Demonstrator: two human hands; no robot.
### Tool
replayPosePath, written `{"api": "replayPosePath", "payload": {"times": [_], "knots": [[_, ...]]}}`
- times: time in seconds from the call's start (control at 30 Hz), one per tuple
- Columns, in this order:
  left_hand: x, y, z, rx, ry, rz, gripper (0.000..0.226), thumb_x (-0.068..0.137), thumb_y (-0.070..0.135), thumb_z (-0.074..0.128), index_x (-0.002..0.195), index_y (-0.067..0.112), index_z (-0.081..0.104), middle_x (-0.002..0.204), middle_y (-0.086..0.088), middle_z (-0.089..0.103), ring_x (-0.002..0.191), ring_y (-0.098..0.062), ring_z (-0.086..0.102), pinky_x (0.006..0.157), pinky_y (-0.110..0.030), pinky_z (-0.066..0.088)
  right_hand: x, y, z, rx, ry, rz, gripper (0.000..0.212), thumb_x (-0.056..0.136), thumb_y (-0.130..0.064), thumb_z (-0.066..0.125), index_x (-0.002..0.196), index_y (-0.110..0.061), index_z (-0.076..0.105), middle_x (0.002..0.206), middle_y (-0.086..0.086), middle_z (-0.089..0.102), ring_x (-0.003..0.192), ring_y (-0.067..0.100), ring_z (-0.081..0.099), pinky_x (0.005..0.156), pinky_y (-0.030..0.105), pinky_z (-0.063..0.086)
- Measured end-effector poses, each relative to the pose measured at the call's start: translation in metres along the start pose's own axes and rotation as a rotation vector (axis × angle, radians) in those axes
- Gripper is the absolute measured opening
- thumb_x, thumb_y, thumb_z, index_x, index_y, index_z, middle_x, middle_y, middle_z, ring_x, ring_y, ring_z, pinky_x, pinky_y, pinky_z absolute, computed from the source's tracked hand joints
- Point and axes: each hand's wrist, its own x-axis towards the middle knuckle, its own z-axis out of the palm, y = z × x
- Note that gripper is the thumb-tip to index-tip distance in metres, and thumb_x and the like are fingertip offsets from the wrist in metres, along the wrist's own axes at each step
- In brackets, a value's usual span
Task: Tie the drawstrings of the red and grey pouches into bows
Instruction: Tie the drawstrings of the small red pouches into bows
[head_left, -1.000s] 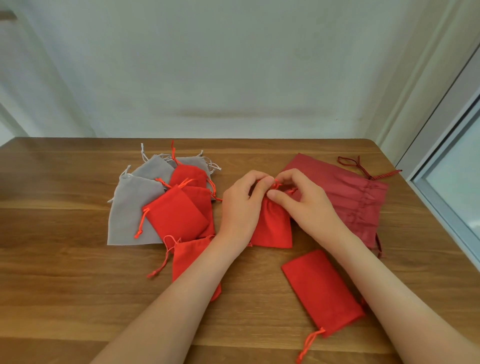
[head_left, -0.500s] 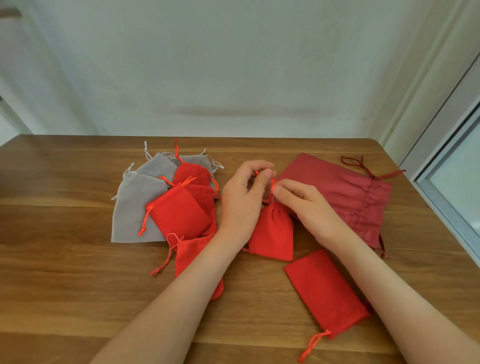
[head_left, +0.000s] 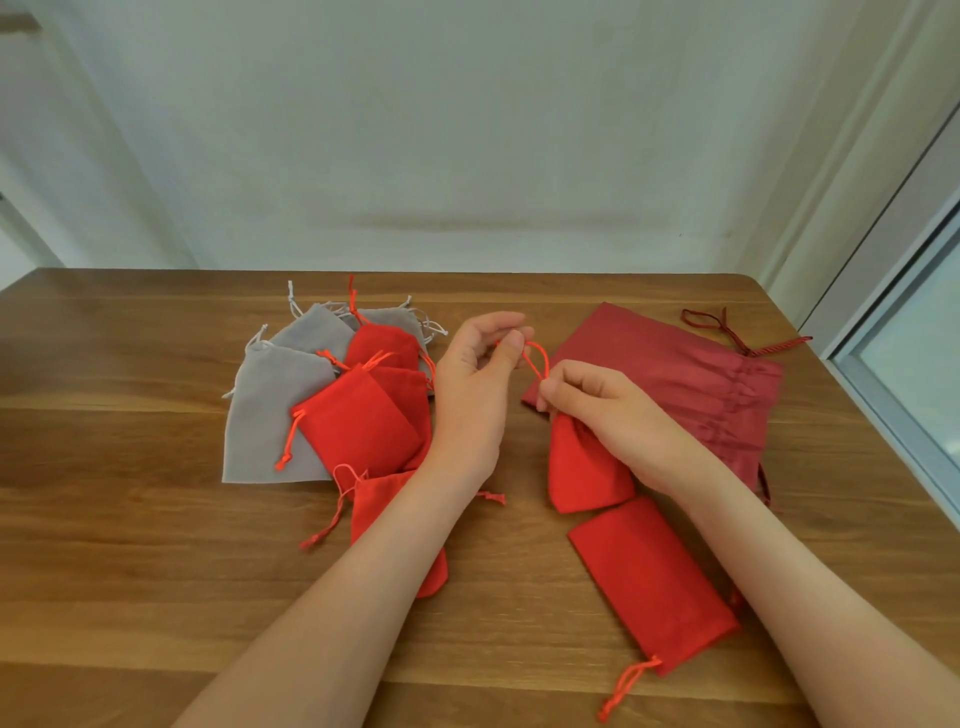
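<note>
A small red pouch (head_left: 582, 470) lies on the wooden table (head_left: 130, 545) under my right hand (head_left: 613, 415), which pinches its gathered neck. Its orange-red drawstring (head_left: 537, 359) runs up as a loop to my left hand (head_left: 475, 384), whose thumb and fingers pinch the cord's far end. A pile of grey pouches (head_left: 270, 410) and red pouches (head_left: 363, 421) lies to the left of my left hand. Another red pouch (head_left: 654, 582) lies flat near my right forearm, its cord pointing at the near edge.
A large dark-red drawstring bag (head_left: 691, 374) lies behind my right hand, its cord at the far right corner. One more red pouch (head_left: 379, 514) sits partly under my left forearm. The table ends at a wall behind and a window frame (head_left: 883, 395) to the right.
My left hand has lifted and moved left, pulling the drawstring out from the pouch's neck. My right hand slid down onto the neck, and the pouch shifted right.
</note>
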Motion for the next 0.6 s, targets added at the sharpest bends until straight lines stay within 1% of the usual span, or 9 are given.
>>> {"api": "replayPosePath", "payload": {"times": [0.07, 0.13, 0.17, 0.23, 0.3, 0.37, 0.43, 0.5, 0.6], "knots": [[0.0018, -0.0003, 0.0005, -0.046, 0.019, -0.036, 0.021, 0.09, -0.006, 0.054, 0.094, 0.013, 0.062, 0.088, -0.003, 0.067, 0.078, -0.007, 0.06, 0.074, -0.019, 0.047, 0.0012, 0.002, -0.0003, -0.024, 0.008, 0.016, 0.016, 0.09, -0.027, 0.056, 0.076, -0.021, 0.063, 0.077, 0.004, 0.058, 0.076, 0.016, 0.047, 0.076, 0.033, 0.034], [0.0032, 0.0002, 0.001, -0.112, 0.033, -0.071, 0.021, 0.089, -0.008, 0.053, 0.094, 0.011, 0.061, 0.085, -0.004, 0.065, 0.073, -0.007, 0.059, 0.072, -0.018, 0.047, 0.0013, 0.0019, -0.0012, -0.056, 0.013, 0.033, 0.014, 0.087, -0.031, 0.058, 0.081, -0.02, 0.064, 0.082, 0.014, 0.063, 0.077, 0.016, 0.048, 0.077, 0.032, 0.035], [0.0034, 0.0012, 0.0013, -0.152, 0.039, -0.091, 0.021, 0.089, -0.009, 0.052, 0.094, 0.01, 0.061, 0.084, -0.005, 0.065, 0.07, -0.007, 0.059, 0.071, -0.018, 0.047, 0.0011, 0.0016, -0.0022, -0.077, 0.013, 0.032, 0.013, 0.089, -0.029, 0.059, 0.082, -0.02, 0.065, 0.083, 0.014, 0.065, 0.076, 0.014, 0.049, 0.077, 0.031, 0.037], [0.0046, 0.0029, 0.0012, -0.223, 0.059, -0.126, 0.021, 0.089, -0.01, 0.051, 0.094, 0.009, 0.06, 0.083, -0.004, 0.064, 0.069, -0.007, 0.059, 0.07, -0.018, 0.048, 0.0007, 0.0005, -0.0034, -0.093, 0.025, 0.025, 0.013, 0.093, -0.021, 0.058, 0.083, -0.017, 0.066, 0.079, 0.002, 0.067, 0.074, 0.008, 0.052, 0.077, 0.027, 0.038], [0.0049, 0.0042, 0.0007, -0.245, 0.082, -0.144, 0.022, 0.089, -0.01, 0.051, 0.094, 0.009, 0.06, 0.083, -0.003, 0.064, 0.071, -0.007, 0.06, 0.071, -0.019, 0.049, 0.0016, -0.0002, -0.0038, -0.104, 0.056, 0.01, 0.013, 0.093, -0.016, 0.058, 0.083, -0.015, 0.066, 0.072, -0.012, 0.066, 0.07, 0.0, 0.053, 0.072, 0.017, 0.039], [0.0036, 0.0028, -0.0013, -0.056, 0.095, -0.051, 0.023, 0.089, -0.009, 0.053, 0.092, 0.013, 0.06, 0.084, -0.001, 0.063, 0.075, -0.006, 0.061, 0.075, -0.02, 0.048, 0.0022, -0.0002, -0.0032, -0.136, 0.101, -0.015, 0.014, 0.093, -0.015, 0.058, 0.081, -0.018, 0.065, 0.063, -0.02, 0.063, 0.061, -0.008, 0.05, 0.063, 0.009, 0.035], [0.0013, 0.0, -0.0043, 0.348, 0.066, 0.142, 0.025, 0.088, -0.003, 0.055, 0.09, 0.02, 0.064, 0.088, 0.002, 0.064, 0.081, -0.001, 0.058, 0.079, -0.016, 0.043, 0.0019, 0.0006, -0.0028, -0.163, 0.149, -0.044, 0.014, 0.092, -0.014, 0.058, 0.08, -0.018, 0.063, 0.056, -0.021, 0.057, 0.054, -0.005, 0.046, 0.058, 0.011, 0.032], [-0.0013, -0.0013, -0.0062, 0.618, 0.008, 0.321, 0.024, 0.089, 0.0, 0.054, 0.093, 0.019, 0.069, 0.093, 0.003, 0.062, 0.084, 0.006, 0.054, 0.079, -0.007, 0.036, 0.0013, 0.0013, -0.0032, -0.18, 0.211, -0.088, 0.013, 0.091, -0.013, 0.059, 0.08, -0.017, 0.064, 0.061, -0.015, 0.057, 0.06, -0.002, 0.045, 0.061, 0.018, 0.033], [-0.0008, -0.0011, -0.0075, 0.714, -0.108, 0.429, 0.024, 0.09, 0.007, 0.05, 0.101, 0.009, 0.071, 0.094, -0.004, 0.061, 0.085, -0.001, 0.054, 0.078, -0.004, 0.036, 0.0015, 0.0009, -0.0054, -0.201, 0.333, -0.145, 0.011, 0.09, -0.014, 0.061, 0.082, -0.019, 0.066, 0.08, -0.006, 0.062, 0.077, 0.01, 0.052, 0.074, 0.029, 0.037]]}}
